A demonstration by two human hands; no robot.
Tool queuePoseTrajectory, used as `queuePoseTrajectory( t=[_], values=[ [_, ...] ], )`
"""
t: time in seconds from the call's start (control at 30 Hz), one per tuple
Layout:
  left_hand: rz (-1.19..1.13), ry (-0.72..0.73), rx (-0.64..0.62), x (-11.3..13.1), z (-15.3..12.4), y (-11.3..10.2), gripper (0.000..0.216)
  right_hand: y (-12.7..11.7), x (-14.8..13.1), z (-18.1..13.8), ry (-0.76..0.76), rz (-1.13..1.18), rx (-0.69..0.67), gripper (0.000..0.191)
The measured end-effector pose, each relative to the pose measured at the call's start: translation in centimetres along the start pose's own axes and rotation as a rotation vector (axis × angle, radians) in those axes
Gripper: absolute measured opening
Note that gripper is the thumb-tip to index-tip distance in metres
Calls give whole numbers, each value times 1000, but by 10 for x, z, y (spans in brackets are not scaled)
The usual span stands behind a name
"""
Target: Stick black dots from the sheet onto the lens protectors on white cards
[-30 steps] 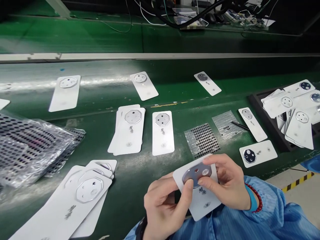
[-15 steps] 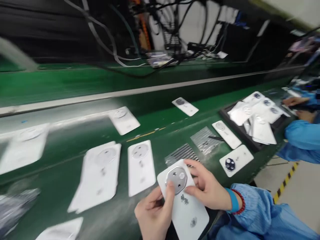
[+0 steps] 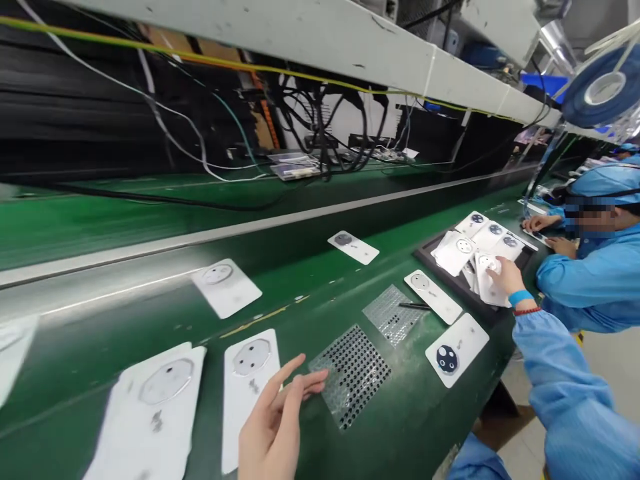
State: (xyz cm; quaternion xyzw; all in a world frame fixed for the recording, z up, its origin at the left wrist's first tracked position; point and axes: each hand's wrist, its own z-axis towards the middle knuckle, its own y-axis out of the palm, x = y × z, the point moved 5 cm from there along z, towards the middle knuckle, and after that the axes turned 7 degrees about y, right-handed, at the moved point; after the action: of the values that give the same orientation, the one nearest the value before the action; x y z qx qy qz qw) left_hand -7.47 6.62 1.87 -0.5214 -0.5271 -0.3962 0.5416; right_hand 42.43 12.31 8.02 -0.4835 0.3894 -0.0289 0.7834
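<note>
My left hand (image 3: 280,423) hovers low over the green bench with its fingers spread and nothing in it. It is just beside a white phone back cover (image 3: 249,383) and a clear sheet of small black dots (image 3: 354,373). My right hand (image 3: 504,275), in a blue sleeve with a blue and red wristband, reaches far right to the black tray (image 3: 429,252). There its fingers are closed on a white back cover (image 3: 487,283) lying on the pile of covers.
More white covers lie on the bench (image 3: 226,287) (image 3: 353,247) (image 3: 433,295) (image 3: 150,403), one with a dark camera ring (image 3: 456,350). A second dot sheet (image 3: 393,313) has a thin black tool (image 3: 414,306) on it. A co-worker (image 3: 590,273) in blue works at the right.
The view has swung up and right. My right hand has carried the cover from in front of me to the tray pile. My left hand has let go and opened.
</note>
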Motion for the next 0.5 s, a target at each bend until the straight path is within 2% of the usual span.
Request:
queuePoseTrajectory(
  t=[0.07, 0.13, 0.2, 0.3, 0.37, 0.5],
  values=[
    [-18, 1, 52, -8, 1, -8, 60, 35, -28, -13, -88, -70, -56, 34],
    [-33, 23, 73, -13, 1, -11, 55, 90, -75, -33, -205, -117, -160, 44],
    [-38, 43, 42, -17, 1, -9, 50, 153, -130, -50, -308, -153, -287, 50],
    [-23, 69, 29, -23, 0, -3, 42, 226, -193, -48, -313, -240, -390, 48],
    [-21, 72, 45, -26, 0, -1, 39, 251, -211, -32, -284, -302, -440, 41],
    [-79, 52, 29, -21, 3, 4, 35, 265, -209, 7, -282, -385, -552, 34]
  ],
)
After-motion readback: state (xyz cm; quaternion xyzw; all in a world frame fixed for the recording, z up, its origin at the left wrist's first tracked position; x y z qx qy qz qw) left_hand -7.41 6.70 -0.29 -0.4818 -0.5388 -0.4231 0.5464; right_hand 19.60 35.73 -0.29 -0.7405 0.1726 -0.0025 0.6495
